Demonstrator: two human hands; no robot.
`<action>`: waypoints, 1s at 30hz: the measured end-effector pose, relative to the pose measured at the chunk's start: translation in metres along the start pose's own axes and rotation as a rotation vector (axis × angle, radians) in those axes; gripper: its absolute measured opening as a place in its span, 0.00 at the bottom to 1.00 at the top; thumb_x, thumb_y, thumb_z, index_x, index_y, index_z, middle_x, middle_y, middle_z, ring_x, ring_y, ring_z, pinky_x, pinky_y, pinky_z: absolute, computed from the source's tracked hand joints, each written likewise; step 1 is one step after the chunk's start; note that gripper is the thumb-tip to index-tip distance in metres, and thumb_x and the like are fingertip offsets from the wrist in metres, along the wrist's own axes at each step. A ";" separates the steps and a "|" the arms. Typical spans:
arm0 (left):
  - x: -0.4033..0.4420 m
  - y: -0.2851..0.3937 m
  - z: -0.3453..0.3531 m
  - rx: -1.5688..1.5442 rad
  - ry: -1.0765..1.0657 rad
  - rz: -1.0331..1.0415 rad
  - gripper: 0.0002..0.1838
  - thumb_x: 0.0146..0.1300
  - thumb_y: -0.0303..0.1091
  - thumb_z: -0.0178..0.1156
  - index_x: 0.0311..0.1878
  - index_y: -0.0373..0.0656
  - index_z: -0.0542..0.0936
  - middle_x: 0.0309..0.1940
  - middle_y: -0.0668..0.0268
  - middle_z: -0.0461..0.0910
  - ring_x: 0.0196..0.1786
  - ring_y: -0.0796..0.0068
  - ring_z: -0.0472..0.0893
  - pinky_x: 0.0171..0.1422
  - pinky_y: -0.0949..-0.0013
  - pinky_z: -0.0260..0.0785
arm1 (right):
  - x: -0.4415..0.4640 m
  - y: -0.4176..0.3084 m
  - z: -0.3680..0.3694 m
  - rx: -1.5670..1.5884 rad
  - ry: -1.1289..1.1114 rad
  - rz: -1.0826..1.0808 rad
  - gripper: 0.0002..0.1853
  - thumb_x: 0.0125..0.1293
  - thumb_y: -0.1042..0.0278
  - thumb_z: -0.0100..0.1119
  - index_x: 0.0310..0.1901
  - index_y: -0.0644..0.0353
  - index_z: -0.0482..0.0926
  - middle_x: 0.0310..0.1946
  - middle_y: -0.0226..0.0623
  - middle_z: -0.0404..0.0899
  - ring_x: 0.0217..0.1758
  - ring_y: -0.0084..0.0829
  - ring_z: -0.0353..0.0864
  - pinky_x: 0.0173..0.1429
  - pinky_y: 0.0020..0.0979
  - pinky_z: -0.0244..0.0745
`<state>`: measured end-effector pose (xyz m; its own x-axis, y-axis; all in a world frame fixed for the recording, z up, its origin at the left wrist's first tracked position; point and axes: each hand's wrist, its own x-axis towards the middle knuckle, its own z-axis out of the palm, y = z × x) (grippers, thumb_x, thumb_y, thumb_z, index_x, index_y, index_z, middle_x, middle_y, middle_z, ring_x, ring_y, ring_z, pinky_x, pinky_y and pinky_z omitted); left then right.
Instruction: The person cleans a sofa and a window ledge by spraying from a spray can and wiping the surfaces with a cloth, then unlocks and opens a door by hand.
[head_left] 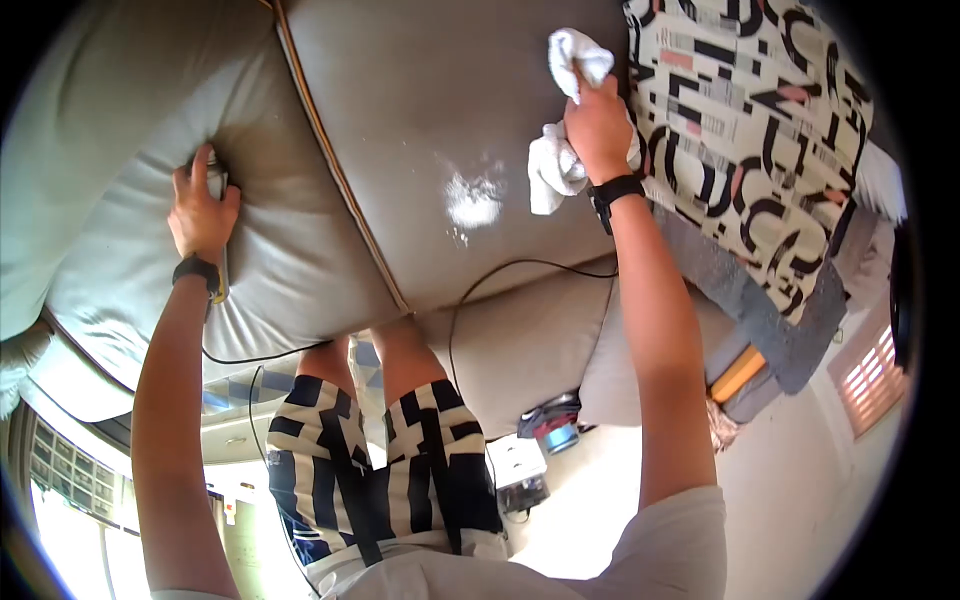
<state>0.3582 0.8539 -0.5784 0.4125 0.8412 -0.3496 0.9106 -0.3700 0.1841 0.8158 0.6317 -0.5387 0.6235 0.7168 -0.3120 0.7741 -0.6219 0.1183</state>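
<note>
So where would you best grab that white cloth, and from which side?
Probably by its bunched middle, reaching from the person's side with the palm down. The white cloth is soft and crumpled, with loose ends poking out beyond the right hand, so a middle grip should gather it best. The patterned cushion lies close on the right, leaving less room there.

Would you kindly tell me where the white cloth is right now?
In the head view, the white cloth is at the upper right, bunched in the right hand beside the patterned cushion.
</note>
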 end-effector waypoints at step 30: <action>-0.047 0.238 0.016 -0.207 -0.038 0.572 0.34 0.55 0.32 0.68 0.68 0.59 0.76 0.56 0.55 0.77 0.51 0.48 0.83 0.53 0.49 0.79 | -0.234 -0.096 0.123 0.480 -0.017 -0.238 0.26 0.55 0.74 0.64 0.54 0.33 0.86 0.52 0.32 0.76 0.50 0.43 0.75 0.45 0.37 0.83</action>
<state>0.5562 0.7194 -0.5332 0.8389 0.5155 -0.1746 0.5220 -0.6712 0.5263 0.5824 0.4848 -0.5928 0.4322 0.8527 -0.2933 0.7543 -0.5201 -0.4007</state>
